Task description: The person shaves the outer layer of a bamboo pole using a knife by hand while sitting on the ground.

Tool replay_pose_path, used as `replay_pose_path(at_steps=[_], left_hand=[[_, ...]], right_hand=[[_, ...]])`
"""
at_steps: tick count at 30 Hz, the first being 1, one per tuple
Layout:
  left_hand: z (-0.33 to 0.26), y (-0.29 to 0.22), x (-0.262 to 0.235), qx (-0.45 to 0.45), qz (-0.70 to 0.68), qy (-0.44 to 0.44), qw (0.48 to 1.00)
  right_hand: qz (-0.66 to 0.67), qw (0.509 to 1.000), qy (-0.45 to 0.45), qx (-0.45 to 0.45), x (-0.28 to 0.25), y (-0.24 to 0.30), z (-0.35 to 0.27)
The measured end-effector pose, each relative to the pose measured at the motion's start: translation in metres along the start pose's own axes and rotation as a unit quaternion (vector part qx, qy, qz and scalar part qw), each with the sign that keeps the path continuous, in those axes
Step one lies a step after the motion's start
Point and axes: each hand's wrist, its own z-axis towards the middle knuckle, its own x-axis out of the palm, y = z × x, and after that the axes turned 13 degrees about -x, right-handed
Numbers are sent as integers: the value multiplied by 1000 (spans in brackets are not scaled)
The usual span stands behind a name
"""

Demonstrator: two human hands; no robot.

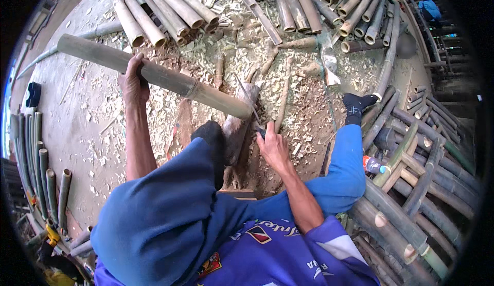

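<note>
Where bamboo poles [45, 183] stand: well left of the wooden block [237, 137], several dark lengths side by side.
Left hand [135, 83]: left of the block and somewhat beyond it, closed round the bamboo tube [177, 82], fingers wrapped over its wall.
Bamboo tube: slanting from far left of the block to the block's far part, where its right end overlaps the wood; whether it rests there I cannot tell. It passes through the left hand's grip, a shorter stretch sticking out to the left and the longer one, with a node ring, running right toward the block.
Pale tubes [169, 3]: beyond the block and to its left, lying together with open ends facing it.
Left foot [210, 135]: dark-socked, just left of the block.
Knife [249, 99]: thin blade slanting over the block's far part, close by the tube's right end; contact is unclear.
Right hand [275, 149]: just right of the block, gripping the knife's dark handle.
Wood shavings [303, 100]: strewn around the block.
Right foot [355, 107]: also dark-socked, well right of the block.
Cut tubes [356, 19]: beyond the block and to its right, heaped.
Plastic bottle [371, 164]: well right of the block.
Bamboo stack [393, 214]: farther right of the block, dark lengths piled.
</note>
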Motion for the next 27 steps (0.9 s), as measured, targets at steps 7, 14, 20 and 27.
replay_pose_path(at_steps=[7,14,20,27], left_hand=[[-3,-8,5,46,-18,-126,991],[-6,4,23,53,5,-125,991],[-4,-14,-8,-4,34,12,999],[2,-12,7,3,44,20,999]], right_hand=[[103,973,-151,-140,-48,64,-10],[17,1000,4,16,-16,-3,15],[139,948,-200,-202,-53,62,-8],[41,998,-15,-35,-18,7,11]])
